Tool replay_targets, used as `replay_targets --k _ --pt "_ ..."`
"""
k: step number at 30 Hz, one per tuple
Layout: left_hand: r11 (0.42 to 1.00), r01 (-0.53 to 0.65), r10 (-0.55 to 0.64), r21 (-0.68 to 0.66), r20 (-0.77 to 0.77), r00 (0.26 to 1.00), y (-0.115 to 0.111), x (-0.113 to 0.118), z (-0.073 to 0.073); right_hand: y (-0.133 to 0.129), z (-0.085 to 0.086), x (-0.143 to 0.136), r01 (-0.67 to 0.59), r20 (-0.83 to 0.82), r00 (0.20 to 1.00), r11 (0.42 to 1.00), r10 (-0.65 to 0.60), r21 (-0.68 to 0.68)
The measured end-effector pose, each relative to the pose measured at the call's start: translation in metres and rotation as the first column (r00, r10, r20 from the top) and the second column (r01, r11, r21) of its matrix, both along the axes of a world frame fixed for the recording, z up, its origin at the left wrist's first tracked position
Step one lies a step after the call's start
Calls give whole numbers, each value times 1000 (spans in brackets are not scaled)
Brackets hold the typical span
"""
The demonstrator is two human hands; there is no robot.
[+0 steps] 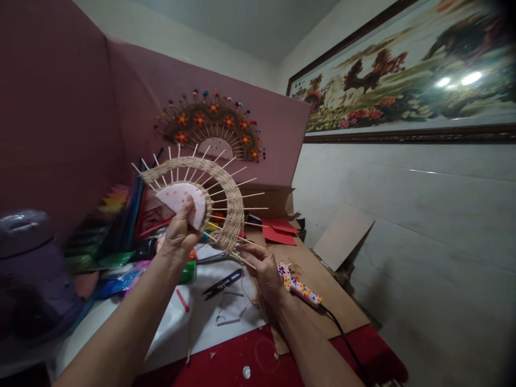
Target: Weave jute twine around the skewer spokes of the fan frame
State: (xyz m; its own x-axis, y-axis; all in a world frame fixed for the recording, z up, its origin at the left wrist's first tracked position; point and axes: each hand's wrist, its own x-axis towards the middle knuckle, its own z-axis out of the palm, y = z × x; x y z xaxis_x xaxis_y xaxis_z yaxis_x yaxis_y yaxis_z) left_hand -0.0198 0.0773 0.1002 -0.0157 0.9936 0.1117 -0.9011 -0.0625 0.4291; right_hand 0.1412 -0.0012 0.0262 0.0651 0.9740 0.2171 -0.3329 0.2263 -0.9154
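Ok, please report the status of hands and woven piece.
Left hand holding white, red-spotted semicircular panel. Right hand at lower end of woven tan fibre band. Dark slim snips lie below, apparently not blocking.

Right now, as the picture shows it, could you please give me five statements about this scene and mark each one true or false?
1. The left hand holds the woven fan by its half-round base. True.
2. The right hand grips the glue gun. False: the glue gun lies on the cardboard.
3. Black snips lie on the white sheet. True.
4. The framed picture shows boats. False: it shows horses.
5. A second fan with orange flowers is against the pink board. True.
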Motion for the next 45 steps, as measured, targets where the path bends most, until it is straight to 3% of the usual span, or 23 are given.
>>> replay_targets --k 6,11,15,18,21,23,29,34,39,45 --pt "998 -35 35 43 4 999 -3 -8 7 3 -2 2 15 70 997 998 -19 54" --pt "993 -82 85 84 -30 996 -2 -15 12 10 -12 6 164 239 945 958 -221 236" --pt "990 -109 110 95 -12 994 0 -17 13 8 -17 7 295 432 755 845 -492 447" --pt "991 -99 99 90 3 995 1 -17 12 3 -17 7 347 486 590 746 -644 568" --pt "993 -76 75 86 16 997 1 -18 12 0 -17 7 379 481 509 688 -714 619" --pt "994 -71 69 85 27 997 1 -18 12 0 -17 7 391 490 483 679 -726 621" --pt "995 -78 76 54 39 996 1 -18 12 1 -17 8 425 519 449 685 -727 592" --pt "996 -63 59 57 59 996 0 -14 13 -1 -19 6 318 546 493 724 -678 612" --pt "997 47 -54 53 136 989 -1 -7 8 -1 -24 6 254 523 499 694 -691 674" --pt "995 74 -82 61 149 985 2 -4 2 -2 -23 3 175 508 537 679 -673 713"
